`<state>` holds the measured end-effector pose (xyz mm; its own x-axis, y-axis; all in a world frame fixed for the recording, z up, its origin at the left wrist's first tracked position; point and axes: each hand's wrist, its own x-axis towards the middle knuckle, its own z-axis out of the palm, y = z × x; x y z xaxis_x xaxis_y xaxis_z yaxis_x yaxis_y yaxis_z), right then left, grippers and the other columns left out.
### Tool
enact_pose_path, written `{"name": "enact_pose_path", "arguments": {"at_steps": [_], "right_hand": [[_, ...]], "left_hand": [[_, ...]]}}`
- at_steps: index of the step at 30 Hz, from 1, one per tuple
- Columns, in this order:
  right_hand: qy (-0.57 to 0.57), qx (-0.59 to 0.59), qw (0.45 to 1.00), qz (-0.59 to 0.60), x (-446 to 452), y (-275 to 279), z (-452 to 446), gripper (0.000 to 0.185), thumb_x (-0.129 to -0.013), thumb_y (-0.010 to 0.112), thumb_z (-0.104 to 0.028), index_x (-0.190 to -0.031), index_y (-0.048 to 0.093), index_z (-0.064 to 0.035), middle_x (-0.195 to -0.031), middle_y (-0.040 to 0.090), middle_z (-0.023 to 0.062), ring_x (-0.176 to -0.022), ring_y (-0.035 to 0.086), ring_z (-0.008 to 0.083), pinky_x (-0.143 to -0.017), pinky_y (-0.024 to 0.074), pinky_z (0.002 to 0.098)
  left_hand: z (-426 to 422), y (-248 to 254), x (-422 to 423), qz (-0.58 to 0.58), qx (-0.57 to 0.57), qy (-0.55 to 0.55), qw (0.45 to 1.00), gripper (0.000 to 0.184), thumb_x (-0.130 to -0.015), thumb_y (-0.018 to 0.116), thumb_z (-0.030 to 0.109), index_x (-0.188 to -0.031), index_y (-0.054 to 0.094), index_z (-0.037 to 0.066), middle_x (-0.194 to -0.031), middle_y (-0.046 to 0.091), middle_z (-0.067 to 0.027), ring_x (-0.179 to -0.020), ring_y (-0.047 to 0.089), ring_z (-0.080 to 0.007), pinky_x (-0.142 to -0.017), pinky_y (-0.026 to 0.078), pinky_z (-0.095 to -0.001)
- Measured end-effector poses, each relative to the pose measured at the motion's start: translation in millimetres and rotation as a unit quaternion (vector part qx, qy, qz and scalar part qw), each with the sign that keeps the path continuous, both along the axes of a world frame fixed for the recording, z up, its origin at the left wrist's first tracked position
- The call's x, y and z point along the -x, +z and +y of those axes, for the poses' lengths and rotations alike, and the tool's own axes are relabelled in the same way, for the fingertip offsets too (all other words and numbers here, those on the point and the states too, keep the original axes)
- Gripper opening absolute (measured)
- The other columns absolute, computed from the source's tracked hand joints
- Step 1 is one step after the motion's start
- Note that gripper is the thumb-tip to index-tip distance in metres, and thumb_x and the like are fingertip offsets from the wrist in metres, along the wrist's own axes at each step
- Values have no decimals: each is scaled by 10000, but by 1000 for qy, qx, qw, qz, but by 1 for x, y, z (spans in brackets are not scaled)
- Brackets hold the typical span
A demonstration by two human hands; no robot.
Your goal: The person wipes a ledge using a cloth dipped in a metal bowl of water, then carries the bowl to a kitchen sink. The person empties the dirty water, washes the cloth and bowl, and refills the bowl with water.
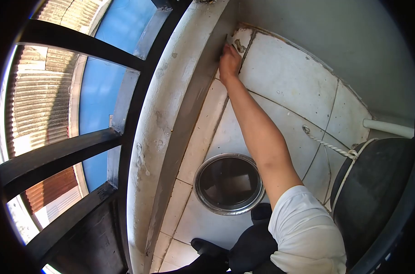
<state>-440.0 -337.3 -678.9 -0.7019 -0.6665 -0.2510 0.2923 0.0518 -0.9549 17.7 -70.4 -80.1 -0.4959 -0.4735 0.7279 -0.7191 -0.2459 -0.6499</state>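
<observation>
My right hand [230, 63] reaches far forward into the corner where the white floor tiles [287, 68] meet the low wall [189, 114]. Its fingers are closed around something small and pale grey [229, 40], whose kind I cannot make out. Beside the fingertips is a grey-brown patch [240, 45] on the corner tile. Below my forearm, a round metal basin [225, 212] with dark liquid in it stands on the tiles. My left hand is out of view.
Black window bars [61, 150] line the left, above the low wall. At right stands a large black container [376, 182] with a white rope [328, 144] tied on it, near a white pipe [387, 128]. My dark shoe [208, 247] is close to the basin.
</observation>
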Motion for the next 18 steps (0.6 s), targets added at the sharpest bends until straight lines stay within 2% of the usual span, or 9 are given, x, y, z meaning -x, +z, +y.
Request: {"name": "enact_pose_path", "arguments": {"at_steps": [1, 3, 4, 6, 9, 11, 12, 14, 18], "right_hand": [[-9, -7, 999, -30, -11, -7, 9, 334, -961, 511, -229, -1061, 637, 63, -904, 674, 143, -814, 580, 201, -764, 437, 325], [81, -27, 994, -74, -39, 4, 61, 436, -967, 527, -267, -1299, 538, 16, -1148, 617, 71, -948, 531, 140, -774, 423, 271], [90, -24, 984, -150, -61, 7, 90, 475, -974, 515, -263, -1347, 488, 30, -1266, 577, 96, -1034, 537, 162, -857, 422, 268], [174, -110, 951, -229, -91, 50, 145, 470, -983, 485, -267, -1329, 496, 51, -1248, 581, 96, -1074, 528, 189, -958, 378, 286], [101, -83, 979, -159, -126, 47, 144, 450, -986, 462, -260, -1303, 517, 55, -1230, 589, 98, -1054, 533, 192, -941, 387, 303], [44, -139, 976, -159, -106, 52, 109, 473, -961, 448, -279, -1310, 527, 31, -1325, 546, 230, -1272, 480, 350, -1056, 353, 368], [-7, -63, 977, -205, -90, 30, 79, 469, -944, 477, -280, -1265, 550, 55, -1299, 567, 215, -1230, 512, 326, -1045, 357, 358], [-25, -45, 969, -240, -46, 46, 41, 424, -930, 505, -295, -1077, 609, 89, -1181, 613, 176, -1100, 544, 252, -985, 381, 364], [5, -99, 982, -162, -53, 48, 48, 397, -945, 459, -276, -1035, 601, 84, -1053, 646, 203, -993, 594, 295, -904, 426, 384]], "left_hand": [[-1, 0, -1, 1, -1, 1, 1000, 309, -940, 519, 283, -1006, 579, -13, -900, 609, -159, -817, 621, -266, -744, 530, -375], [0, 1, -2, 1, 1, 2, 1000, 305, -940, 518, 279, -1004, 582, -13, -897, 611, -159, -814, 623, -265, -741, 531, -373], [0, 0, -2, 2, 1, 1, 1000, 303, -940, 518, 276, -1003, 584, -13, -895, 612, -159, -812, 623, -265, -740, 532, -373], [-1, -1, -1, 2, 2, 0, 1000, 298, -940, 518, 271, -1000, 587, -12, -892, 614, -158, -809, 625, -264, -737, 533, -371], [-2, 3, 0, -1, 2, -6, 1000, 292, -941, 518, 264, -997, 592, -12, -888, 618, -157, -803, 627, -262, -733, 535, -369], [-4, 7, 3, -9, 1, -8, 1000, 288, -941, 518, 259, -995, 595, -12, -885, 620, -157, -800, 629, -261, -730, 536, -368], [0, 9, 2, -11, 3, -7, 1000, 285, -941, 517, 257, -994, 597, -12, -883, 621, -157, -798, 630, -261, -728, 537, -367], [2, 11, -1, -9, 2, -5, 1000, 281, -942, 517, 252, -991, 600, -12, -880, 624, -156, -795, 631, -260, -725, 538, -366], [5, 16, -2, -8, 6, 3, 1000, 273, -942, 517, 243, -987, 606, -12, -874, 628, -155, -788, 634, -258, -719, 541, -363]]}}
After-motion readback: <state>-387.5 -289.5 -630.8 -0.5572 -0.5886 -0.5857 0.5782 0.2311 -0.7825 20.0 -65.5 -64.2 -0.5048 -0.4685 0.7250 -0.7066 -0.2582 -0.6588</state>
